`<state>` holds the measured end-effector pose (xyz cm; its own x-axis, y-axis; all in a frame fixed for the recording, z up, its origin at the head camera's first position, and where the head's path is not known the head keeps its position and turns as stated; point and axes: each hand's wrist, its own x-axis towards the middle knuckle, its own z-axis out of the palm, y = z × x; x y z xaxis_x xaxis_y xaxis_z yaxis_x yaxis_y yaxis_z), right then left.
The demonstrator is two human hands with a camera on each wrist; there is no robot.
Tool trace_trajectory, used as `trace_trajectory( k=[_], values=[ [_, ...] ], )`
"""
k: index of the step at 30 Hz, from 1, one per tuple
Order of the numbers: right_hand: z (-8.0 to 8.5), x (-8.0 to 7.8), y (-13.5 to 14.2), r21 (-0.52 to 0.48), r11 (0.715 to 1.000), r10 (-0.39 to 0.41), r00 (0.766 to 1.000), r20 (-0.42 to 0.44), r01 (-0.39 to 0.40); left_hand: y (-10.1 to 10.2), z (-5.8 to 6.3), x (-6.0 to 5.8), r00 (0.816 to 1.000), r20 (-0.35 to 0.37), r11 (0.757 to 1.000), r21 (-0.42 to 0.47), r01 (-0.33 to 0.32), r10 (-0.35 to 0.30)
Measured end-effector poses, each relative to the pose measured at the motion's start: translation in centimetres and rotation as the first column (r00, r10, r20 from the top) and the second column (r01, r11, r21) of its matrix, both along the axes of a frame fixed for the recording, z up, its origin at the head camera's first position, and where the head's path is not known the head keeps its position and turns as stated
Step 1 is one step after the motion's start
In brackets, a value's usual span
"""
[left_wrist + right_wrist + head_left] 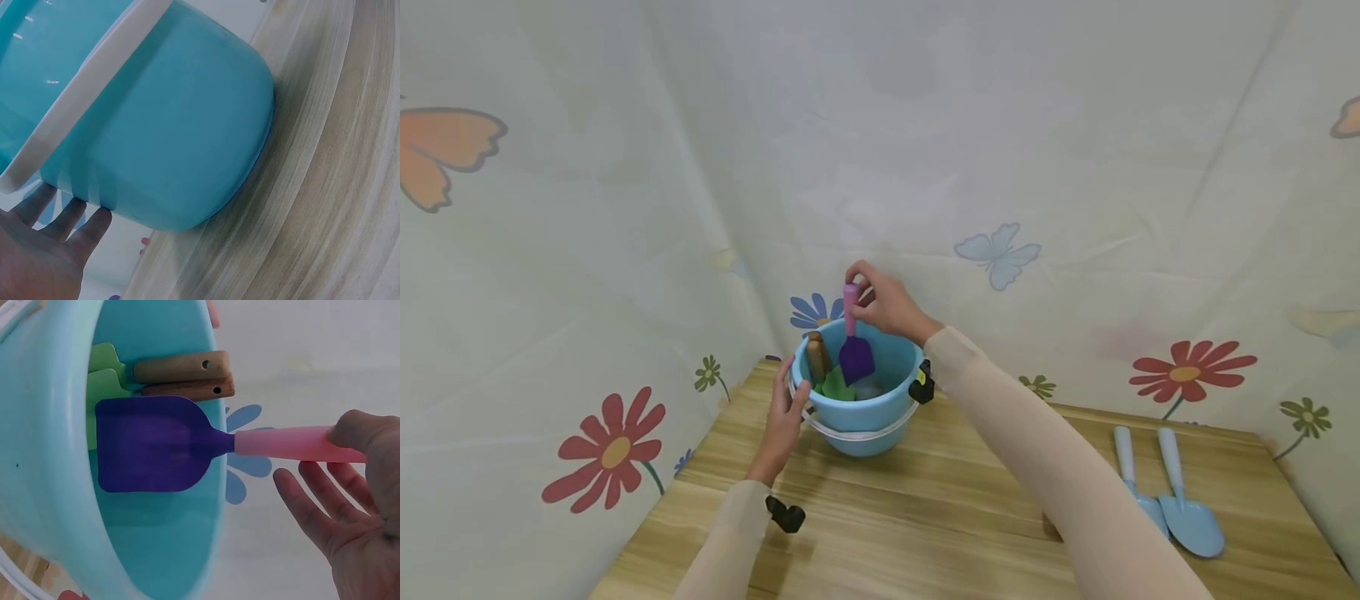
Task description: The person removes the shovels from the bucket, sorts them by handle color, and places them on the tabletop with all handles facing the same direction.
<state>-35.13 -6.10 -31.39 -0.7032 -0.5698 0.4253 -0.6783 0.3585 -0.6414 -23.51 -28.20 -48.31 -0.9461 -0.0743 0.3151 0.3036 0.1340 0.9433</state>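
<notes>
The shovel (181, 444) is purple and pink, the bucket (857, 416) light blue, the tabletop (917, 508) brown with streaky wood grain.

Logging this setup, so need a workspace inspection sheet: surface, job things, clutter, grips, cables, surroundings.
Surface: wood-grain table.
Job things: purple shovel, blade in the mouth of the blue bucket; green tools with wooden handles inside.
Clutter: two blue shovels at right, one partly behind the right sleeve; brown item mostly hidden.
Grips: left grip touches the bucket's side; right grip pinches the shovel's pink handle.
Cables: nothing seen.
Surroundings: pale cloth with flowers and butterflies.
</notes>
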Motion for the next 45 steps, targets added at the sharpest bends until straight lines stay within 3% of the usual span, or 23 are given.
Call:
trace_trajectory(
  k=[2,14,22,26,29,35,45],
  values=[
    [0.2,0.3,0.1,-0.013,1.0,-0.006,1.0,-0.027,0.005,-0.3,-0.8,-0.5,1.0,-0.015,1.0,-0.01,-0.011,0.011],
    [1.5,1.8,1.4,-0.095,0.995,-0.028,0.993,-0.117,0.017,-0.4,-0.9,-0.6,0.999,-0.028,1.0,-0.018,-0.022,0.022],
    [1.7,2.4,2.1,-0.219,0.976,-0.048,0.99,-0.133,0.018,-0.7,-0.8,-0.4,1.0,-0.021,1.0,-0.016,-0.019,0.019],
    [1.7,2.5,2.5,-0.283,0.959,-0.056,0.988,-0.145,0.013,-0.8,-0.2,-0.1,1.0,-0.003,1.0,0.001,-0.005,0.005],
    [1.7,2.5,2.8,-0.315,0.949,-0.066,0.986,-0.151,0.015,-0.5,0.9,0.7,1.0,0.006,1.0,0.002,0.01,-0.01],
    [1.7,2.5,3.4,-0.33,0.944,-0.08,0.985,-0.153,0.025,0.0,2.2,1.7,1.0,0.015,1.0,-0.009,0.011,-0.011],
    [1.9,3.2,4.2,-0.361,0.932,-0.09,0.986,-0.144,0.033,-1.0,-0.9,-0.3,1.0,-0.004,1.0,-0.01,-0.009,0.009]
  ],
)
